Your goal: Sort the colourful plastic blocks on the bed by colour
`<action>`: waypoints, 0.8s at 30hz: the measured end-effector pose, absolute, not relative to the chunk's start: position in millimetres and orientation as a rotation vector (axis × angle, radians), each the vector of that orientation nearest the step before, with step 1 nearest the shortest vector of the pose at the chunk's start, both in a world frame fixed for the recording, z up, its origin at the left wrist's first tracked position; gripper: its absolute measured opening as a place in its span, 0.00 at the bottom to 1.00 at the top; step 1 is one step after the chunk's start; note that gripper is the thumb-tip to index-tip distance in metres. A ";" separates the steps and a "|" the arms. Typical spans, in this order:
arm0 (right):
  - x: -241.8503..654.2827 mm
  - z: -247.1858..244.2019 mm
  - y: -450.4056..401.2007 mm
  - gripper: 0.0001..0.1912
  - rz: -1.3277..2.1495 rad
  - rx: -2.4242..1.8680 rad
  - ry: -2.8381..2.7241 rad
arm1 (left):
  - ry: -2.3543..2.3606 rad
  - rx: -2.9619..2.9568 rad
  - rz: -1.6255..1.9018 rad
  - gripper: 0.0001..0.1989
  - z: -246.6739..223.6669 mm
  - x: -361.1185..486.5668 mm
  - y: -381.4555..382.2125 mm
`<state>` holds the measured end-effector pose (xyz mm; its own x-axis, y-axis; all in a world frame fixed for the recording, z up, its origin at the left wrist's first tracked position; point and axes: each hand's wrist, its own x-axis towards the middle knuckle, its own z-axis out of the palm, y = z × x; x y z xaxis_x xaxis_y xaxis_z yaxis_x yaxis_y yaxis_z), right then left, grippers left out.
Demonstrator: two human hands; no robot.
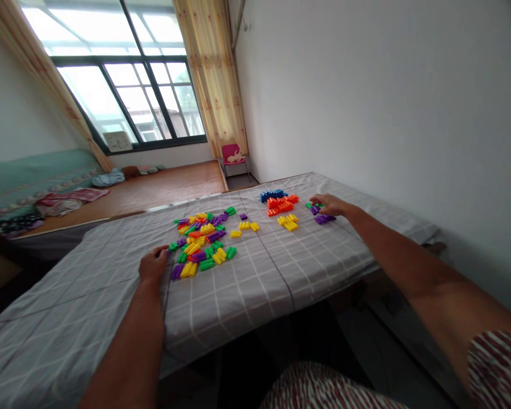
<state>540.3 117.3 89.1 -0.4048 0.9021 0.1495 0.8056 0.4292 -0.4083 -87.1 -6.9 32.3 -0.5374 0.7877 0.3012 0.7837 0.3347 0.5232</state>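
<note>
My left hand (152, 264) rests at the left edge of a mixed pile of small ribbed plastic blocks. Its fingers are curled together, and what they may hold is too small to make out. Yellow blocks (188, 269), green blocks (206, 264) and purple blocks (177, 271) lie closest to it, with some orange among them. Stretched out to the far right, my right hand (333, 203) has its fingertips pinched at a green block (309, 205). Just below those fingers sits a small group of purple blocks (323, 218).
Sorted by colour, blue blocks (272, 195), orange blocks (281, 204) and yellow blocks (288, 222) form groups right of centre. A few yellow blocks (249, 226) lie between them and the pile. A grey checked cloth (247, 284) covers the surface; a white wall (366, 102) rises behind.
</note>
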 end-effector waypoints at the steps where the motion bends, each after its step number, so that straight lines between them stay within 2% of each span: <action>1: 547.4 88.3 120.5 0.35 0.425 -1.504 -2.347 | 2.568 1.503 0.984 0.21 32.5 -87.1 -7.1; 9: 554.1 72.4 122.4 0.36 0.542 -1.690 -2.436 | 2.574 1.513 0.946 0.21 30.7 -88.6 -5.6; 16: 552.4 82.1 122.2 0.32 0.313 -1.719 -2.570 | 2.589 1.539 0.935 0.19 26.7 -83.3 -7.7; 20: 502.7 96.9 118.6 0.25 0.125 -1.517 -2.616 | 2.544 1.613 0.931 0.18 25.9 -76.4 -6.7; 24: 406.2 93.3 108.1 0.19 0.217 -1.143 -2.732 | 2.520 1.637 0.962 0.17 24.0 -73.2 -5.8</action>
<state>406.2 108.1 93.3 -0.6910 0.7157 0.1016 0.6908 0.6952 -0.1990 -73.2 -5.8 24.0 -0.4617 0.8245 0.3270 0.8327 0.2759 0.4800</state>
